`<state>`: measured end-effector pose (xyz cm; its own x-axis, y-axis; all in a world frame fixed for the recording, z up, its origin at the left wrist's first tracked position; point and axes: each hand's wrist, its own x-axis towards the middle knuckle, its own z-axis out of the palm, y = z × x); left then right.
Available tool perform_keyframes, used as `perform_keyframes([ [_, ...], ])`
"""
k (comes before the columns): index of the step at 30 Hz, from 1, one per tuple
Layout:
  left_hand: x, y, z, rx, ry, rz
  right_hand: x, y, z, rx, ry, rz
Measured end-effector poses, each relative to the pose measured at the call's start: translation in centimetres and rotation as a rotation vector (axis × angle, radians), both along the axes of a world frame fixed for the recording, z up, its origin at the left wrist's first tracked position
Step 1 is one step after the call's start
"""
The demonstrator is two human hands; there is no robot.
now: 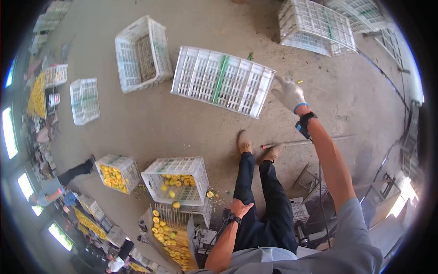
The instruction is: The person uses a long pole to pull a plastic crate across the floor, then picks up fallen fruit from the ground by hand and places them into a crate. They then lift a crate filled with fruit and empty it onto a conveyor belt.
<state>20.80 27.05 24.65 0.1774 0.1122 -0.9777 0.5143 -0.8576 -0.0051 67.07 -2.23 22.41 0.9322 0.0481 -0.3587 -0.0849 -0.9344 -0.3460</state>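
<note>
My right hand [289,93], in a pale glove, reaches out to the right end of a white plastic crate [223,81] with a green stripe. Thumb and forefinger are apart, with their tips at or very near the crate's edge; no firm hold shows. The crate's slatted side faces me, and it sits at a slant. Bare and with fingers stretched, my left hand [240,208] lies on my left thigh near the knee. Below it to the left, yellow peeled fruit [166,235] lies in a slatted trough, and more spills from a tipped crate [153,176].
Another white crate [143,55] stands left of the striped one. Stacked crates [317,27] are at upper right. A long stick [310,142] lies by my feet. Dark cable [385,75] runs along the right. Another person [50,189] is at far left, near fruit-filled crates.
</note>
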Motion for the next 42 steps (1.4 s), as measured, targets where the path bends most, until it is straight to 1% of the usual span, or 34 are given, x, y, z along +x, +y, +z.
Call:
perform_keyframes([
  [2,-1.3,0.1,-0.9,0.027,-0.161,0.086,2.5,0.9,-4.3,-0.087,-0.070,0.032],
  [3,-1.0,0.1,-0.6,0.024,-0.126,0.128,3.8,1.3,-5.7,-0.109,-0.091,0.038],
  [4,0.5,-0.1,0.8,0.026,-0.087,0.169,5.0,1.2,-7.9,-0.122,-0.071,0.050],
  [5,1.5,0.2,1.7,0.028,-0.052,0.205,5.7,0.9,-10.3,-0.118,-0.108,0.057],
  [6,1.6,0.3,1.8,0.078,-0.034,0.162,6.2,0.7,-12.4,-0.112,-0.150,0.058],
  [7,1.4,-0.2,1.7,0.126,-0.016,0.117,6.4,0.7,-13.6,-0.133,-0.071,0.054],
  [8,0.8,-1.0,1.4,0.167,0.003,0.072,6.7,0.7,-14.6,-0.160,0.005,0.052],
  [9,-1.2,-1.7,0.6,0.209,-0.105,0.089,6.3,0.9,-15.3,-0.154,-0.009,0.057],
  [11,-1.6,-2.6,0.7,0.221,-0.088,0.163,5.5,0.8,-16.2,-0.153,-0.047,0.071],
  [14,-2.2,-5.1,0.6,0.242,-0.124,0.248,6.2,-1.0,-17.4,-0.146,0.059,0.138],
  [15,-3.0,-6.2,0.6,0.247,-0.144,0.267,5.6,-0.5,-15.9,-0.146,0.105,0.141],
  [18,-4.6,-9.8,0.3,0.290,-0.173,0.290,2.4,-1.6,-17.6,-0.019,0.284,0.207],
  [20,-6.4,-12.0,0.4,0.306,-0.203,0.301,-2.0,0.0,-17.2,0.279,0.298,0.172],
  [22,-7.6,-14.4,0.2,0.350,-0.200,0.330,-4.5,0.9,-20.1,0.368,0.321,0.051],
  [23,-8.8,-15.9,0.1,0.368,-0.171,0.354,-6.2,1.7,-20.6,0.405,0.347,-0.007],
  [24,-10.0,-17.4,0.0,0.379,-0.137,0.376,-7.5,1.9,-20.9,0.447,0.430,0.001],
  [26,-13.4,-19.9,-0.4,0.374,-0.095,0.500,-10.5,3.3,-17.9,0.503,0.597,0.003],
  [27,-14.7,-20.4,0.0,0.373,-0.087,0.551,-12.1,4.7,-15.2,0.521,0.607,0.056],
  [28,-16.1,-20.6,0.4,0.378,-0.079,0.602,-13.7,4.9,-15.3,0.589,0.596,0.058],
  [29,-17.5,-21.3,0.9,0.372,-0.132,0.681,-15.3,5.5,-15.8,0.661,0.588,0.062],
  [30,-19.1,-21.8,1.3,0.369,-0.114,0.712,-17.0,6.2,-16.4,0.733,0.584,0.063],
  [32,-21.9,-22.6,1.6,0.339,-0.083,0.766,-19.4,7.2,-16.0,0.756,0.638,0.091],
  [33,-23.1,-23.0,1.4,0.343,-0.018,0.771,-21.0,7.5,-15.9,0.770,0.639,0.093],
  [34,-24.2,-23.5,1.3,0.343,0.050,0.779,-22.8,8.2,-15.0,0.779,0.643,0.097],
  [35,-25.2,-24.1,1.0,0.341,0.120,0.791,-24.1,9.6,-11.8,0.812,0.652,0.055],
  [38,-26.9,-24.5,0.9,0.306,0.192,0.838,-29.8,9.9,-11.6,0.613,0.652,0.144],
  [39,-27.5,-24.7,1.4,0.342,0.126,0.840,-32.2,10.0,-11.3,0.507,0.618,0.223],
  [41,-28.8,-24.7,1.6,0.290,0.149,0.930,-36.8,10.6,-10.5,0.308,0.532,0.382],
  [42,-29.3,-24.8,1.5,0.264,0.156,0.974,-39.0,10.9,-9.8,0.263,0.479,0.454],
])
